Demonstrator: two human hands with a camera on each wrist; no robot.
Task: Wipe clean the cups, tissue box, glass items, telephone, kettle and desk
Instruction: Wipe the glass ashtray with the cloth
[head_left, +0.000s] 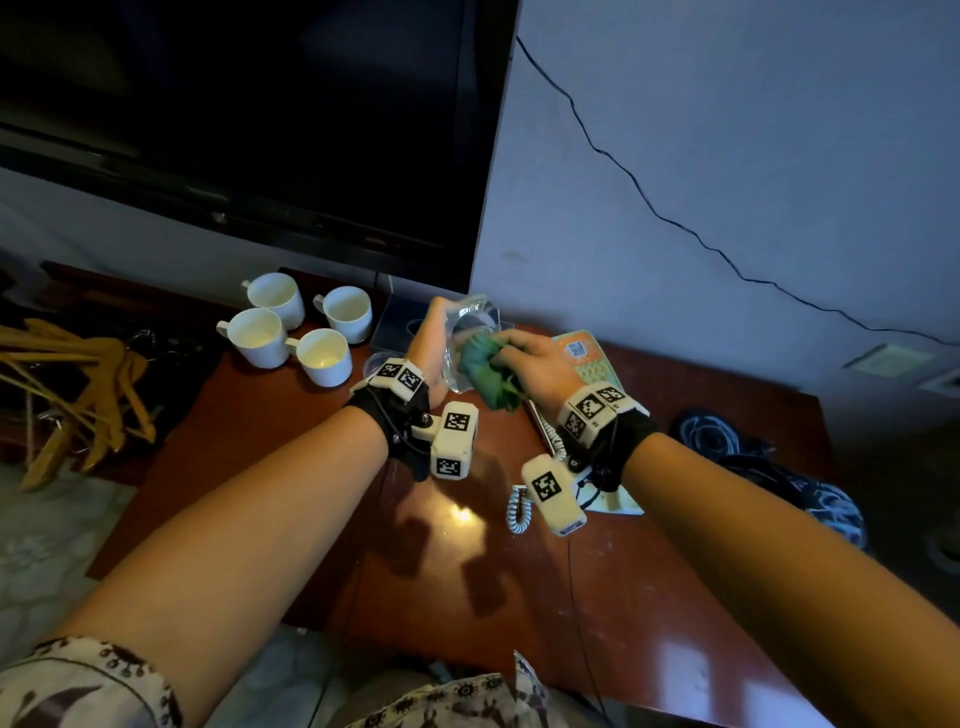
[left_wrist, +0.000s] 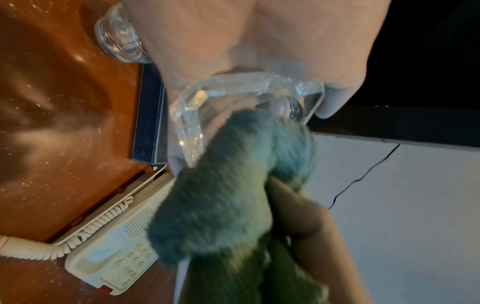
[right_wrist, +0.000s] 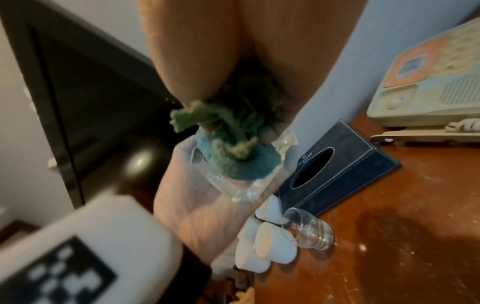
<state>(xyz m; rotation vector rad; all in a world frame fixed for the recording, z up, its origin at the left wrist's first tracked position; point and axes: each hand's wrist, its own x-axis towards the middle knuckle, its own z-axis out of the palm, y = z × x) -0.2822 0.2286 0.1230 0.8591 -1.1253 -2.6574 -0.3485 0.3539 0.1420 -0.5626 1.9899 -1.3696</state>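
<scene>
1. Forearms reach forward from patterned sleeves (head_left: 83, 686) over the red-brown wooden surface (head_left: 597, 597), each wrist wearing a white tagged camera block.
2. Left hand (head_left: 428, 338) holds a thick, angular clear glass dish (head_left: 470, 322) up off the surface; its grip is wrapped round the dish, fingers behind the glass and thumb at one edge.
3. Right hand (head_left: 535, 364) has its grip bunched tight on a green cloth (head_left: 485, 371), and the wadded end of the cloth is pressed into the hollow of the dish.
4. Beige telephone (left_wrist: 114, 244) lies on the surface below the right hand, coiled cord (head_left: 519, 512) trailing toward the near edge; a colourful card (head_left: 592, 361) covers its far end.
5. Small clear glass tumbler (right_wrist: 309, 230) stands on the surface just beside the dark blue tissue box (right_wrist: 335, 172), under the raised hands.
6. Four white cups (head_left: 298, 332) stand upright in a close cluster to the left, on the far part of the surface.
7. Wooden hangers (head_left: 88, 395) lie piled at the far left.
8. Black television (head_left: 249, 119) stands behind everything, a thin cable (head_left: 675, 223) running down the wall to its right.
</scene>
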